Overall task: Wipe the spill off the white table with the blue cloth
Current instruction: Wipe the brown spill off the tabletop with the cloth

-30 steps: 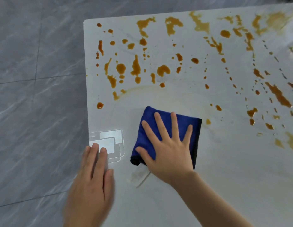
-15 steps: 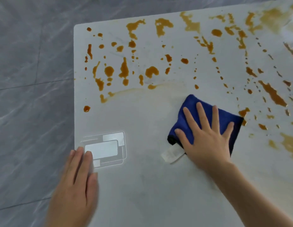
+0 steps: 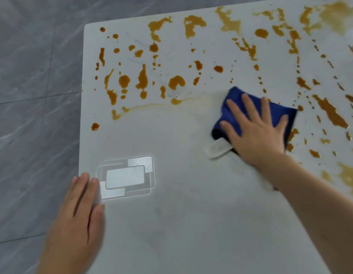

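Flat and spread, the fingers of our right hand [image 3: 256, 133] press down on the blue cloth [image 3: 237, 111], palm over its near half, with nothing pinched or curled around. Our thumb points to the left across the cloth's near left corner. The cloth is folded into a rough square and lies on the white table [image 3: 191, 224], right of the middle, at the border between the wiped part and the dirty part. A white label [image 3: 218, 148] sticks out from under the cloth's near edge, just left of our wrist.

Our left hand [image 3: 77, 218] rests flat on the near left edge of the table, fingers straight and close together, holding nothing. Its fingertips reach a bright rectangular patch of reflected light [image 3: 126, 177] on the tabletop.

Orange-brown spill [image 3: 142, 80] covers the far part of the table in blots, streaks and small drops, from the far left corner across to the right edge. More blots lie just right of the cloth, one of them touching its right edge. A thin orange line [image 3: 150, 105] runs along the near side of the left blots, and near of it the table shows only a faint yellowish smear. One lone drop [image 3: 95, 126] sits close to the left edge. Grey floor tiles [image 3: 33, 95] show beyond the table on the left.
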